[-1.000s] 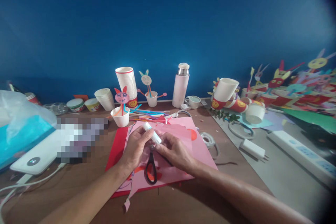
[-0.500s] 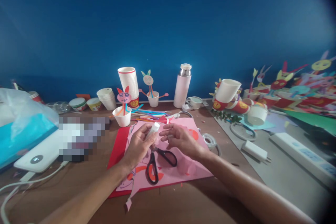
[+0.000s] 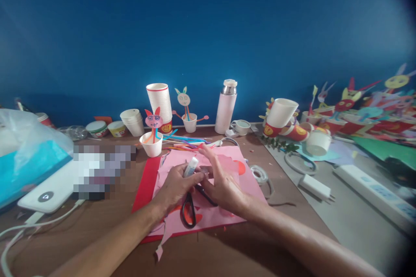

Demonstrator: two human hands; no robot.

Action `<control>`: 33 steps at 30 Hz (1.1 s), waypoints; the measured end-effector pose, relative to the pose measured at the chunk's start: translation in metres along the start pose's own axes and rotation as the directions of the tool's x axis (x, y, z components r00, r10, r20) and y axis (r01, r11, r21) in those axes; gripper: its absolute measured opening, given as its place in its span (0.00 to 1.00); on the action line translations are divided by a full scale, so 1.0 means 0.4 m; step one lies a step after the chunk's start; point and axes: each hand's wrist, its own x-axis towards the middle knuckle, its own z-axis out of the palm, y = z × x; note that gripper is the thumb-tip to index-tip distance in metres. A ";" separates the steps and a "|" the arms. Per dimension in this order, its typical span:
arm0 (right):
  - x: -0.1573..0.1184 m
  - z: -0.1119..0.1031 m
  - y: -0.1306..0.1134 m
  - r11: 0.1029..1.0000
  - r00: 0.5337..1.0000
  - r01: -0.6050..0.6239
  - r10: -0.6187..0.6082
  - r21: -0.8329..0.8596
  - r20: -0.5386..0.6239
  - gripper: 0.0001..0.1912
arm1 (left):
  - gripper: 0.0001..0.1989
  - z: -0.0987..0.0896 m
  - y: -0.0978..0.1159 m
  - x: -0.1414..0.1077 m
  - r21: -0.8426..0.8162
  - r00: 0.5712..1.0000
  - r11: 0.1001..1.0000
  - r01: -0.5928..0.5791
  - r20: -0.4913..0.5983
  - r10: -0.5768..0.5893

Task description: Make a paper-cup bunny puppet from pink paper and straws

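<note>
We see left hand (image 3: 177,184) with fingers clamped around tilted white glue stick (image 3: 191,167), held above pink paper (image 3: 251,192). Right hand (image 3: 227,186) just beside it: fingers outstretched, thumb apart. Below hands, black-handled scissors (image 3: 184,216) on paper; red sheet (image 3: 143,188) underneath. Farther out, we note tape roll (image 3: 259,175) at right, paper cup (image 3: 151,146) bearing pink eared figure (image 3: 154,121) at left.
</note>
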 end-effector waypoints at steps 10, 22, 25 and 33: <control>0.005 0.000 0.003 0.999 0.999 -0.021 0.022 -0.026 0.036 0.36 | 0.12 -0.007 -0.034 0.012 -0.062 1.000 0.998 0.011 -0.020 -0.012; 0.012 -0.023 -0.005 0.998 0.996 -0.048 0.052 -0.047 0.078 0.36 | 0.13 -0.008 -0.021 0.006 -0.009 0.994 1.000 -0.018 -0.107 0.017; 0.024 -0.047 -0.011 0.998 0.994 -0.051 0.054 -0.039 0.093 0.25 | 0.13 -0.011 -0.019 0.007 -0.006 0.993 0.999 -0.033 -0.111 0.032; 0.044 -0.065 0.003 0.996 0.989 -0.084 0.080 0.024 0.128 0.09 | 0.13 -0.011 -0.020 0.008 -0.122 0.999 0.992 0.044 0.005 -0.043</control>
